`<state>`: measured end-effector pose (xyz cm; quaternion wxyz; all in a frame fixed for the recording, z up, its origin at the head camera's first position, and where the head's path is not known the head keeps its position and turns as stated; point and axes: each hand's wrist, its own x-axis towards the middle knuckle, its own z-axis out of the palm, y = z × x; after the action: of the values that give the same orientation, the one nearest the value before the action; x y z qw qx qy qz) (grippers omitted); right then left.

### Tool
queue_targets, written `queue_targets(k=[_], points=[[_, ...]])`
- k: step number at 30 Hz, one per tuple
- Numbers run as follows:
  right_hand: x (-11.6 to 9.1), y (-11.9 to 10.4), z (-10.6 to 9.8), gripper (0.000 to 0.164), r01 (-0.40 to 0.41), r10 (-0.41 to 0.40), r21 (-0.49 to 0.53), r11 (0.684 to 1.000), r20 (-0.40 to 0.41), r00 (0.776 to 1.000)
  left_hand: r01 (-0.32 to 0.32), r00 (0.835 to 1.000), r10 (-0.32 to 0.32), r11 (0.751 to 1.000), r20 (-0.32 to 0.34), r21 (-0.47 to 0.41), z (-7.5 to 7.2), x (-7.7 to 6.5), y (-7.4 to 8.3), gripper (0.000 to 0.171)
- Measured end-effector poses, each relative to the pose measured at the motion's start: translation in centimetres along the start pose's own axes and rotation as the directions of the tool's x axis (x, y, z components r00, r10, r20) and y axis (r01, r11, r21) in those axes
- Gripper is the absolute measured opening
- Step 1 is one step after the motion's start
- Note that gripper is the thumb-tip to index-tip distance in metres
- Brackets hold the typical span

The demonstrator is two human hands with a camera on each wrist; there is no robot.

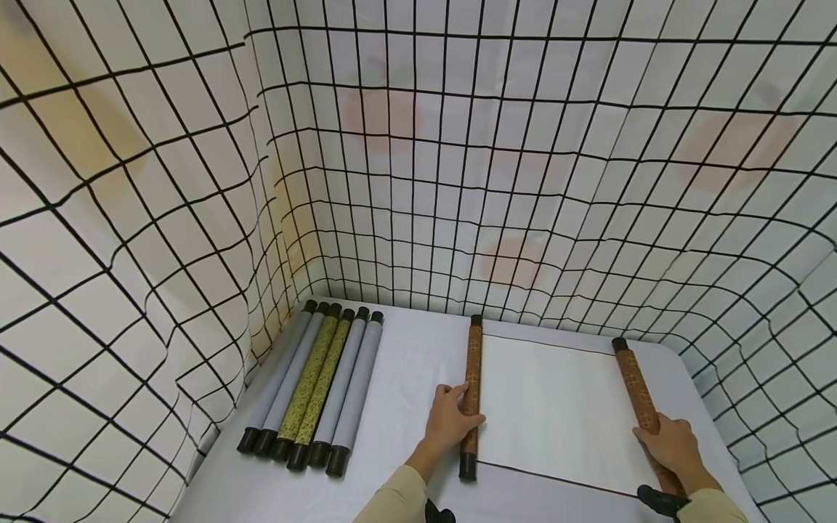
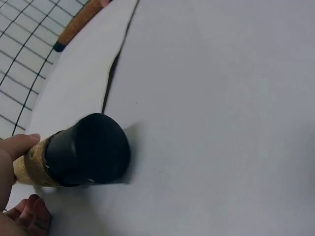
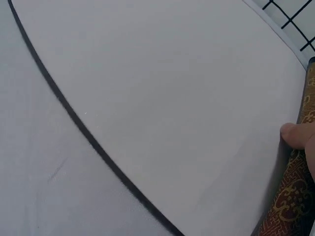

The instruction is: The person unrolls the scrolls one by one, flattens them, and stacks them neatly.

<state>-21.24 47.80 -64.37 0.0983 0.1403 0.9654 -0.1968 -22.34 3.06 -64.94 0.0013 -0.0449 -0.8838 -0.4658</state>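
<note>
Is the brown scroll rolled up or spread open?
Spread, at least partly: its white sheet lies between the left brown roll and right brown roll.

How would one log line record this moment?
left fingers: hold left brown roller | right fingers: hold right brown roller | white sheet: spread between

White bench (image 1: pixel 418 352) under the fingers (image 1: pixel 451 391); black mesh (image 1: pixel 415 33) beyond and either side, backed by pale walls (image 1: pixel 559 69) with orange patches (image 1: pixel 400 120).
</note>
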Motion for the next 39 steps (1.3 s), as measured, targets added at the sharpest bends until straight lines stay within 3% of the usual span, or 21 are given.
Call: queue_targets(k=[4, 11, 21, 39], points=[[0.0, -0.3, 0.2, 0.086, -0.001, -0.001, -0.025, 1.000, -0.073, 0.997, 0.017, 1.000, -0.016, 0.999, 0.005, -0.041, -0.4, 0.3, -0.4, 0.068], [-0.2, -0.4, 0.6, 0.088, -0.036, 0.049, 0.095, 0.995, -0.140, 0.989, 0.048, 0.998, -0.046, 0.996, 0.032, -0.070, -1.2, 0.5, -0.3, 0.065], [-0.3, 0.3, 0.6, 0.078, 0.049, -0.026, 0.115, 0.992, -0.194, 0.981, 0.037, 0.998, -0.032, 0.995, 0.049, -0.098, -1.5, 0.3, -0.7, 0.064], [-0.3, 0.5, -0.2, 0.070, -0.012, 0.028, 0.105, 0.994, -0.159, 0.987, 0.015, 0.999, -0.011, 0.994, 0.035, -0.110, -1.3, 0.0, -0.9, 0.064]])
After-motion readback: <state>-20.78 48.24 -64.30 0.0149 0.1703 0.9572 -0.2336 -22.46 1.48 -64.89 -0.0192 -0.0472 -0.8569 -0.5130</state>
